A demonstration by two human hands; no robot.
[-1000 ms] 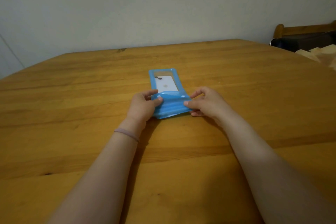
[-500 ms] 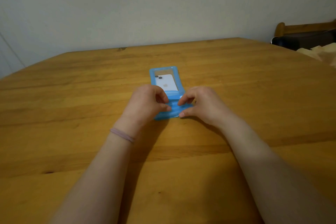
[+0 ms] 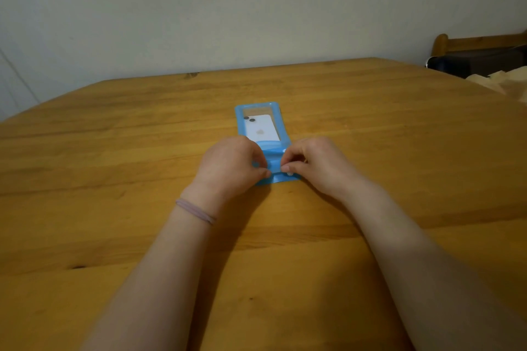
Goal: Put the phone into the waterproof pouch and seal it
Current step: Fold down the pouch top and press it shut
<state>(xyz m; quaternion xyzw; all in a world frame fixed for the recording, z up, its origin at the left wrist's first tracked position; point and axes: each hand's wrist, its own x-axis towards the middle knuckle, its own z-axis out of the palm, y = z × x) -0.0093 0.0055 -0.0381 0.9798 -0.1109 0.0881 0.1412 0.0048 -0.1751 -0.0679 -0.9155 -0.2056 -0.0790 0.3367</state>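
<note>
Wooden table (image 3: 114,151), left hand (image 3: 231,164) and right hand (image 3: 316,161) curled, fingers pinching blue pouch (image 3: 275,164) flap, phone (image 3: 262,128) inside

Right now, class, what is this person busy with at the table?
A person is closing a blue waterproof pouch lying flat on a wooden table. A white phone is already inside, its back showing through the clear window. Both hands, the left hand and right hand, pinch the near, open end of the pouch, pressing the flap down. Whether the seal is fully shut cannot be told.
</note>
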